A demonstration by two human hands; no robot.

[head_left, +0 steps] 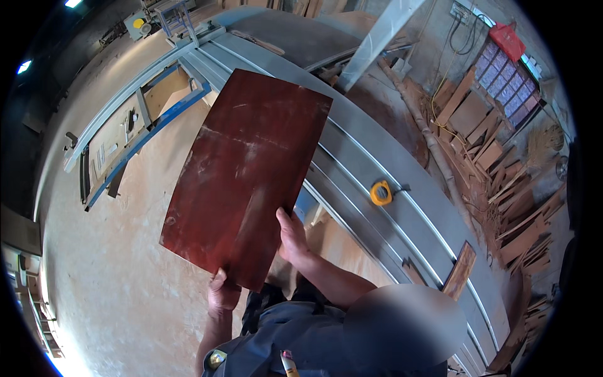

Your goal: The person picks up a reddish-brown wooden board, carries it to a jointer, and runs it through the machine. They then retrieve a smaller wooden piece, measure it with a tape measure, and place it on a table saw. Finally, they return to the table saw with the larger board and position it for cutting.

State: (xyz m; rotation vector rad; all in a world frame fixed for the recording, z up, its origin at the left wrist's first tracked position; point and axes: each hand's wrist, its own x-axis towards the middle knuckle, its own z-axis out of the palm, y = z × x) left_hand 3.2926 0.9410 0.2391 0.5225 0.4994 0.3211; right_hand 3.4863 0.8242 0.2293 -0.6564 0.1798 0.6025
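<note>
A reddish-brown rectangular board (pixel 248 169) is held up in front of me, tilted, with pale scuffs across its face. My left hand (pixel 223 292) grips its near edge, thumb on top and fingers hidden beneath. Along the board's right edge, close to the near corner, my right hand (pixel 291 235) is closed on it, thumb showing on the upper face. To the right of the board, a yellow tape measure (pixel 380 193) lies on the grey metal machine table (pixel 358 160).
A small wood offcut (pixel 460 270) rests on the table's near right part. A blue-edged sliding frame (pixel 151 129) extends at far left. Wood scraps (pixel 483 125) pile against the right wall, beside a long pole (pixel 433 144). A slanted metal post (pixel 380 44) rises behind the table.
</note>
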